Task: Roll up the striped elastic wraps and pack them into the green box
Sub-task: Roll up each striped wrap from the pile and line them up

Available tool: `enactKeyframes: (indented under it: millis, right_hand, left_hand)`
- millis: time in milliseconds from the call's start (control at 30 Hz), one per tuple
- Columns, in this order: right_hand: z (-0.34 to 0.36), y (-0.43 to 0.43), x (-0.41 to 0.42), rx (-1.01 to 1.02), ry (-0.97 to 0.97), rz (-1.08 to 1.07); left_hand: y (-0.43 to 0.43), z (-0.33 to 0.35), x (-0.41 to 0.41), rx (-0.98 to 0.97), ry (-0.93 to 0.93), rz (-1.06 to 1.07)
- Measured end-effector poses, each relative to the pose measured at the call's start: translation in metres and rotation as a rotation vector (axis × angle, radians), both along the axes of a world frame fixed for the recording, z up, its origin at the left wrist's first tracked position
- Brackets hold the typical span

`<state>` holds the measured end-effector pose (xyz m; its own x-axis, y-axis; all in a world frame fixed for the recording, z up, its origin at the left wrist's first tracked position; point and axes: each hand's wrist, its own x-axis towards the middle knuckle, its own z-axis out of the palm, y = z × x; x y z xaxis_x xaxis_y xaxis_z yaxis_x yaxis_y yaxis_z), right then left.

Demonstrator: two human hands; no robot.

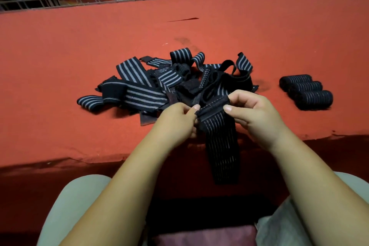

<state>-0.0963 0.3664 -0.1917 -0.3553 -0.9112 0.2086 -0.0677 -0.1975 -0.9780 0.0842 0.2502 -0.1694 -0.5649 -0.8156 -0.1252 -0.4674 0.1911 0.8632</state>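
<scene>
Black wrap, left hand, right hand pinching

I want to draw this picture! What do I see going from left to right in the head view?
left hand → striped wrap pinched by both hands → right hand → three rolled wraps. The loose pile behind spans the hands, so I skip it.

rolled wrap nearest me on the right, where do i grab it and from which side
Probably from above, pinching the nearest roll by its two flat ends: it lies on its side on the red cloth, its far flank against the next roll, ends free.
</scene>
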Motion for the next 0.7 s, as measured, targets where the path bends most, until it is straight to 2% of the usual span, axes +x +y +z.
enactKeyframes:
  millis: [67, 100, 300, 367, 467, 567, 700]
  right_hand:
    - [0.001, 0.003, 0.001, -0.027, -0.036, 0.037]
    - [0.003, 0.004, 0.002, -0.041, -0.045, 0.047]
    - [0.009, 0.014, -0.003, -0.072, -0.028, 0.092]
    - [0.009, 0.015, -0.008, -0.074, -0.019, 0.09]
    - [0.007, 0.017, -0.015, -0.032, 0.013, 0.055]
    - [0.003, 0.017, -0.019, 0.092, 0.168, 0.038]
    - [-0.002, 0.018, -0.016, 0.267, 0.367, 0.054]
  left_hand:
    - [0.004, 0.001, -0.002, 0.34, 0.234, -0.05]
    - [0.005, 0.002, -0.003, 0.448, 0.284, -0.096]
    - [-0.003, 0.0, -0.002, 0.765, 0.367, -0.167]
    - [-0.003, -0.001, -0.002, 0.742, 0.365, -0.168]
    - [-0.008, -0.005, -0.003, 0.564, 0.353, -0.067]
    - [-0.009, -0.005, -0.002, 0.309, 0.308, -0.028]
    - [-0.004, -0.004, -0.001, 0.124, 0.238, -0.057]
